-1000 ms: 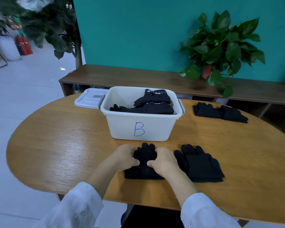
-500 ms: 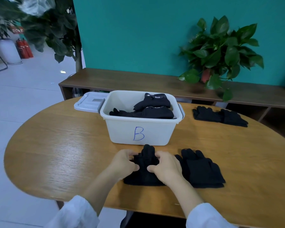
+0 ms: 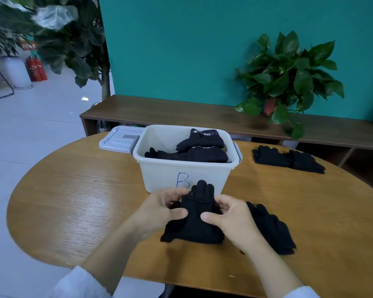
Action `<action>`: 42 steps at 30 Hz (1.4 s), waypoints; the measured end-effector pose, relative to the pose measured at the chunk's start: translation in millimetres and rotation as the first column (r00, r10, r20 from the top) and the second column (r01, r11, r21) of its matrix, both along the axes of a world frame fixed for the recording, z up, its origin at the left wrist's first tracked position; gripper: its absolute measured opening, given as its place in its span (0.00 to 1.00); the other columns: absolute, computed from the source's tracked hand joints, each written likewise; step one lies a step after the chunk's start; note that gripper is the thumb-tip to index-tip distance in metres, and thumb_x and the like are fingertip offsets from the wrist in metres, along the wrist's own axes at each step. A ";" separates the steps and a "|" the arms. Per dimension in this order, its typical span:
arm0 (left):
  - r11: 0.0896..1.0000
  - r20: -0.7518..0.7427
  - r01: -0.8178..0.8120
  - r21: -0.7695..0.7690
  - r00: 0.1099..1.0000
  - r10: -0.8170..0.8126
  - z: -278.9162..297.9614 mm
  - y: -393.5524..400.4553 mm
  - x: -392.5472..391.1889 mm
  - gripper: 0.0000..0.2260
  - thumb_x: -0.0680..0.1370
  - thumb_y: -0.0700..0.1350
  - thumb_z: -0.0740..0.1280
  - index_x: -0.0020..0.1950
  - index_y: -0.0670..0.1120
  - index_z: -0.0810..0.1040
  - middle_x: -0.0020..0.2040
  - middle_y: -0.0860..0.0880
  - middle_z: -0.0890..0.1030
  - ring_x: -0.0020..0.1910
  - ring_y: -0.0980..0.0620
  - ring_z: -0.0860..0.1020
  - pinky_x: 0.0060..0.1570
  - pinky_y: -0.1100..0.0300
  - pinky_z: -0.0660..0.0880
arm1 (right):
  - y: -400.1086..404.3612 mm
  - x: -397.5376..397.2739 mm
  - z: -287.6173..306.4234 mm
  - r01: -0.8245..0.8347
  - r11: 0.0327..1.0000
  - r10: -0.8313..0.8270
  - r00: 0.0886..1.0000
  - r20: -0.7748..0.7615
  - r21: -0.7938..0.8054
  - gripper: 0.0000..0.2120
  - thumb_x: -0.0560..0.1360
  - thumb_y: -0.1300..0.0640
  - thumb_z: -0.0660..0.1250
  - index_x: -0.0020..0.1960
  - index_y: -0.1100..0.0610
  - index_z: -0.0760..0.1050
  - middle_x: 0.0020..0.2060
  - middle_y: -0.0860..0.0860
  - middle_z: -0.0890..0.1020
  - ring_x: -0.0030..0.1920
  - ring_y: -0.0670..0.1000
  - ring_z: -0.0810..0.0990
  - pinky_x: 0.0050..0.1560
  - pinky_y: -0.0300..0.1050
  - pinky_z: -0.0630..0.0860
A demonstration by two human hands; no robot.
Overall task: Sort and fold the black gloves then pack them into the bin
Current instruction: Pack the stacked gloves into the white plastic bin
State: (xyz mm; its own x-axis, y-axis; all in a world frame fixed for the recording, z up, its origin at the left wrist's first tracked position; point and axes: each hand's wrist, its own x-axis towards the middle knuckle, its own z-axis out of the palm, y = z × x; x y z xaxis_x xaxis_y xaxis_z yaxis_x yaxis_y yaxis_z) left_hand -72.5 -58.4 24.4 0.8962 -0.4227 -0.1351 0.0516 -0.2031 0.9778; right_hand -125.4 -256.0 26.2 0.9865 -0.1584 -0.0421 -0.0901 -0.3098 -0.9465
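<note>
A black glove pair [image 3: 195, 220] is lifted at its finger end, just in front of the white bin [image 3: 184, 172] marked "B". My left hand [image 3: 159, 208] pinches its left side, thumb on top. My right hand [image 3: 229, 219] pinches its right side the same way. The cuff end still lies on the wooden table [image 3: 78, 203]. Folded black gloves [image 3: 200, 147] fill the right half of the bin. Another black pair [image 3: 271, 230] lies flat to the right of my right hand. A third pair [image 3: 289, 159] lies at the far right of the table.
The bin's grey lid [image 3: 119, 140] lies behind the bin on the left. A low wooden shelf [image 3: 159, 112] with a potted plant [image 3: 289, 80] runs along the teal wall. A tall plant [image 3: 52, 33] stands at the back left.
Both hands have raised the finger end of the glove pair off the table, towards the bin. The view has dipped, so everything sits lower in the frame.
</note>
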 end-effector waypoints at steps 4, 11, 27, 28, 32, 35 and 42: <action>0.999 0.063 0.037 -0.036 0.997 -0.034 56.4 8.0 12.9 0.20 0.75 0.31 0.71 0.59 0.53 0.81 0.53 0.55 0.84 0.51 0.67 0.79 0.49 0.69 0.76 | 2.8 9.2 55.3 -0.047 0.998 0.044 0.996 0.081 0.041 0.13 0.67 0.67 0.77 0.48 0.54 0.83 0.42 0.48 0.86 0.44 0.50 0.85 0.47 0.48 0.82; 0.998 0.180 0.062 -0.013 0.982 -0.059 148.7 23.0 76.5 0.18 0.76 0.31 0.68 0.62 0.48 0.79 0.53 0.47 0.85 0.52 0.49 0.84 0.51 0.58 0.81 | 16.0 83.4 140.5 -0.053 0.998 0.060 0.981 0.184 -0.042 0.10 0.66 0.67 0.77 0.43 0.55 0.82 0.40 0.52 0.86 0.44 0.55 0.85 0.49 0.56 0.82; 0.968 0.068 0.007 0.250 0.997 -0.024 107.1 43.4 217.8 0.20 0.75 0.34 0.71 0.66 0.49 0.77 0.58 0.46 0.81 0.62 0.51 0.78 0.62 0.57 0.73 | 42.0 246.6 75.1 -0.038 0.989 0.035 0.999 -0.019 -0.145 0.16 0.57 0.53 0.80 0.43 0.52 0.83 0.38 0.47 0.86 0.43 0.52 0.85 0.51 0.57 0.81; 0.956 0.083 0.006 0.293 0.996 -0.031 104.6 46.7 217.3 0.21 0.74 0.36 0.73 0.65 0.51 0.78 0.60 0.47 0.80 0.63 0.54 0.76 0.61 0.60 0.71 | 44.5 245.9 69.7 -0.051 0.987 0.046 0.998 -0.034 -0.150 0.14 0.59 0.54 0.80 0.44 0.52 0.83 0.38 0.47 0.86 0.43 0.51 0.85 0.51 0.55 0.81; 0.932 0.137 0.033 0.362 0.987 -0.088 93.9 55.6 215.5 0.20 0.70 0.37 0.77 0.57 0.55 0.81 0.55 0.50 0.83 0.61 0.56 0.77 0.65 0.55 0.74 | 52.0 237.0 53.2 -0.082 0.978 0.070 0.995 -0.071 -0.191 0.13 0.63 0.57 0.79 0.42 0.62 0.80 0.30 0.47 0.77 0.34 0.48 0.76 0.41 0.46 0.76; 0.913 0.172 0.052 0.404 0.976 -0.132 94.2 58.6 208.3 0.20 0.71 0.34 0.75 0.56 0.55 0.81 0.52 0.52 0.84 0.56 0.57 0.80 0.61 0.60 0.76 | 55.4 228.4 46.7 -0.106 0.975 0.088 0.991 -0.097 -0.197 0.17 0.62 0.56 0.80 0.43 0.65 0.78 0.32 0.50 0.75 0.34 0.49 0.74 0.41 0.49 0.76; 0.902 0.200 0.083 0.423 0.963 -0.182 85.8 68.1 182.5 0.19 0.72 0.35 0.74 0.61 0.49 0.82 0.50 0.52 0.86 0.51 0.54 0.83 0.55 0.47 0.80 | 51.8 206.6 43.6 -0.194 0.952 0.169 0.978 -0.124 -0.236 0.13 0.64 0.55 0.80 0.43 0.60 0.81 0.35 0.56 0.80 0.35 0.54 0.79 0.47 0.54 0.80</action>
